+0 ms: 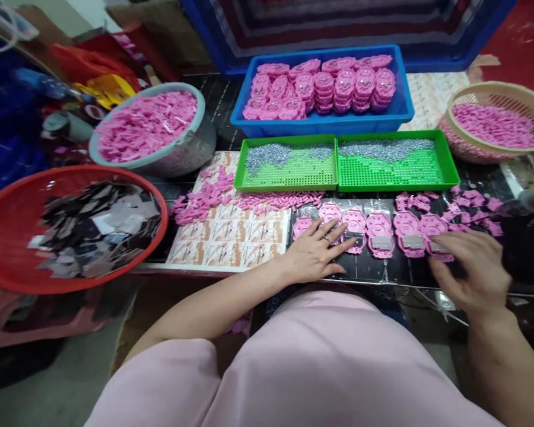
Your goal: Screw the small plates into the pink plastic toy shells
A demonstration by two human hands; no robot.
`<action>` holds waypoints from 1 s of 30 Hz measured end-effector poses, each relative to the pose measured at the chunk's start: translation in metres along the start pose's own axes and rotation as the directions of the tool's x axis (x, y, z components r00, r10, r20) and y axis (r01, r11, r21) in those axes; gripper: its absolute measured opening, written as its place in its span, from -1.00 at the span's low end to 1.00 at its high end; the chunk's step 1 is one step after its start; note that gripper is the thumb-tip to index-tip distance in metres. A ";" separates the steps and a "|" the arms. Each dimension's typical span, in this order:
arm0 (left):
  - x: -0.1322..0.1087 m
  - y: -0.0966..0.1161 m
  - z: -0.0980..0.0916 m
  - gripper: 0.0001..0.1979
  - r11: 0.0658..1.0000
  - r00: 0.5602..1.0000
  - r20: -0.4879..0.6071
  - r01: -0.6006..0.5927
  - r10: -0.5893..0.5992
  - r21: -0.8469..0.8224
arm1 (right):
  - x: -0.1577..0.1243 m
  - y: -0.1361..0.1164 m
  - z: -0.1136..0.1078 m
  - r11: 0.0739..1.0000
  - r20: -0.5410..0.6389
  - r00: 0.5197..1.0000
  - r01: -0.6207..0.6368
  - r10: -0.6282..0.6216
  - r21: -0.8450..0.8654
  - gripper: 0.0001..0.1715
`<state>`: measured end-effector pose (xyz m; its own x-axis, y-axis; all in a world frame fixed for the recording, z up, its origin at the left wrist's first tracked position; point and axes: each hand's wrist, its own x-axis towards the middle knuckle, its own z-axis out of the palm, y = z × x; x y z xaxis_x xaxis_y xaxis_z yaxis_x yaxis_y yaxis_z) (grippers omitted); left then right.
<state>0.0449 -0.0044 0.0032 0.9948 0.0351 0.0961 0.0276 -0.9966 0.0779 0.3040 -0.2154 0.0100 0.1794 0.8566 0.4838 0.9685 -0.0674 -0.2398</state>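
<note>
A row of pink plastic casings (pixel 380 227) lies on the black work mat, several of them with a flat grey rectangular plate (pixel 381 242) across the lower half. My left hand (pixel 314 252) rests with fingers spread over the casings at the left end, partly covering them. At the right end, my right hand (pixel 476 267) is at the last pink casing (pixel 432 225), its curled fingers over the plate there. Whether those fingers pinch anything is hidden and blurred.
Green trays (pixel 287 184) of small metal parts stand behind the row. Beyond is a blue bin (pixel 323 126) of stacked pink casings. A red basin (pixel 158 237) of dark plates and a grey basin (pixel 200 142) of pink pieces stand left; a beige basket (pixel 476 89) stands right.
</note>
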 end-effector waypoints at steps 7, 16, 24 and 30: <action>-0.026 0.011 0.003 -0.50 1.000 0.992 -0.128 -0.021 0.017 -0.024 | -0.002 -0.033 0.033 0.971 0.270 0.955 0.175 -0.126 -0.164 -0.44; -0.079 -0.019 -0.006 -0.66 0.996 0.974 -0.223 -0.062 0.048 -0.058 | 0.018 -0.099 0.043 0.978 0.296 0.944 0.182 -0.144 -0.106 -0.58; -0.084 -0.029 -0.010 -0.73 0.986 0.944 -0.304 -0.151 0.125 -0.065 | 0.103 -0.092 0.043 0.936 0.191 0.919 0.351 -0.345 0.001 -0.77; -0.095 -0.026 -0.011 -0.70 0.991 0.927 -0.365 -0.118 0.086 -0.066 | 0.152 -0.096 0.093 0.901 0.469 0.823 0.418 -0.321 -0.116 -0.68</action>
<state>-0.0513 0.0185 0.0027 0.8885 -0.0260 0.4582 -0.0966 -0.9866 0.1312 0.2227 -0.0308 0.0286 -0.2444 0.9663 0.0806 0.9677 0.2377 0.0837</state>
